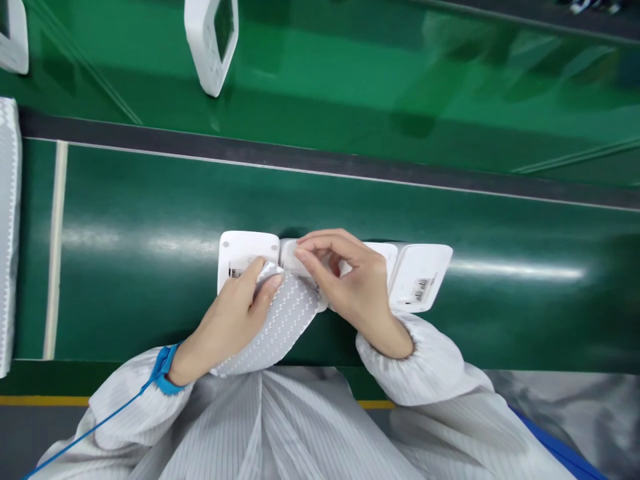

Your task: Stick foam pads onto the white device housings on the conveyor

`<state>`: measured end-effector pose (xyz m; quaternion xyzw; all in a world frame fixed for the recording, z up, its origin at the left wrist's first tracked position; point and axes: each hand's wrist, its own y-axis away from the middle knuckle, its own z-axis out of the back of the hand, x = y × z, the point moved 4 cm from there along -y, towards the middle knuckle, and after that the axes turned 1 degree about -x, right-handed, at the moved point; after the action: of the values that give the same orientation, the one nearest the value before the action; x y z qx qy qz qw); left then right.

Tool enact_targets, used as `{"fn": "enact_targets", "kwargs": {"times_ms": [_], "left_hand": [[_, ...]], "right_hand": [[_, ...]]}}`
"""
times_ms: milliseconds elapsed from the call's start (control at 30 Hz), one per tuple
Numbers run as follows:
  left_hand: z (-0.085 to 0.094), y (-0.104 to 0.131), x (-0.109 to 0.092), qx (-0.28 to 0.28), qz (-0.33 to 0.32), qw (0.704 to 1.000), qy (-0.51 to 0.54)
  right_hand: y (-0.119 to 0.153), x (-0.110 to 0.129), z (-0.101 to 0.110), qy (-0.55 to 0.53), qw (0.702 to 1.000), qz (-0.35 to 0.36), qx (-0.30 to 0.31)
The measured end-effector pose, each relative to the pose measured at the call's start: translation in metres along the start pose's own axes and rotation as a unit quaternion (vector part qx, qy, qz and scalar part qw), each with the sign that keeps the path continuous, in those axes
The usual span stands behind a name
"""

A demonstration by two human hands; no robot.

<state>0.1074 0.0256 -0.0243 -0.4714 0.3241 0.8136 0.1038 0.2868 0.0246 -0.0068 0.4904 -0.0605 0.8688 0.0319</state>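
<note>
Pinching grey, white-patterned sheeting by the green desk's front edge, my left hand likely steadies it, my right hand pinched above rounded white plastic devices.

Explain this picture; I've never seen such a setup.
No machine here: these are a person's bare hands, seen from a camera worn on that person's head, looking forward and down. On the green work surface, white devices lie side by side in a row. The left hand, with a blue strap at its wrist, grips a patterned grey sheet. The right hand is over the row, thumb and forefinger close together; whether it holds anything small is hard to tell.
</note>
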Motion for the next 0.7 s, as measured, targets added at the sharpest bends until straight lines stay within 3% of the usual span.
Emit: {"fn": "enact_targets", "kwargs": {"times_ms": [433, 600, 700], "left_hand": [[0.000, 0.001, -0.001, 0.013, 0.009, 1.000, 0.010], [-0.002, -0.001, -0.006, 0.004, -0.019, 1.000, -0.003], [-0.004, -0.004, -0.012, 0.001, -0.037, 0.999, -0.010]], "right_hand": [[-0.002, 0.005, -0.004, 0.160, 0.981, 0.106, 0.034], [-0.006, -0.002, 0.012, 0.054, 0.997, 0.052, 0.007], [0.001, -0.004, 0.021, -0.007, 0.999, 0.007, 0.040]]}}
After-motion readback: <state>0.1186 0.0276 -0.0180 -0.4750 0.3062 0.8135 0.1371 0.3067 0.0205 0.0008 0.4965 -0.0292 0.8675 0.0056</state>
